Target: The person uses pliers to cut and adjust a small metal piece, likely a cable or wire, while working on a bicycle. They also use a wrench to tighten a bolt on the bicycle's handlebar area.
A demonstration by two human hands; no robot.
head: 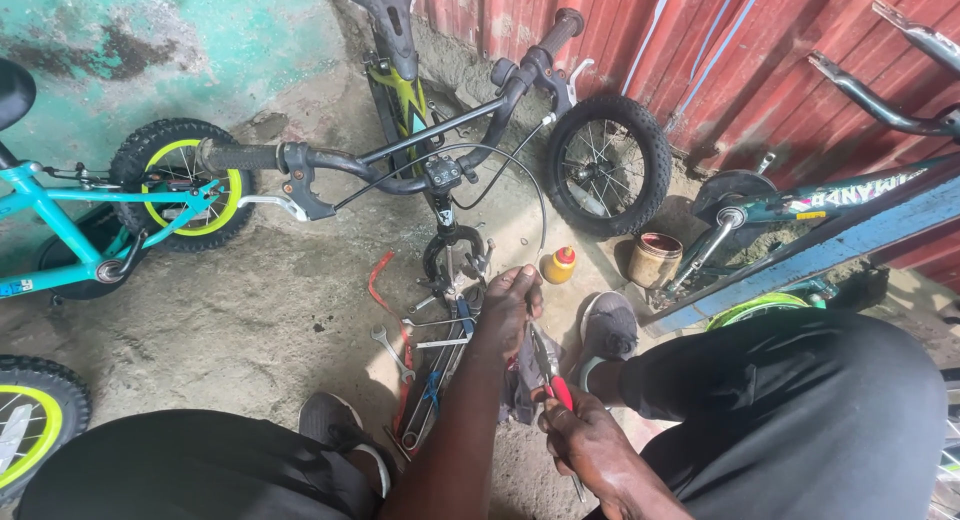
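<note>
A small black bicycle stands in front of me, its handlebar (400,170) across the view and its bare fork (447,255) pointing at the floor. A thin brake cable (540,205) loops from the handlebar down to my left hand (510,305), whose fingers are closed on the cable's end beside the fork. My right hand (588,445) is lower, between my knees, gripping red-handled pliers (548,375) with the jaws pointing up towards my left hand. Spanners (395,345) and other tools lie on the concrete under my left arm.
A teal bicycle (60,220) stands at the left, and a loose spoked wheel (607,165) leans on the red corrugated wall. A yellow bottle with a red cap (559,265) and a rusty tin (655,260) sit by my right shoe. Another bicycle frame (840,195) lies at the right.
</note>
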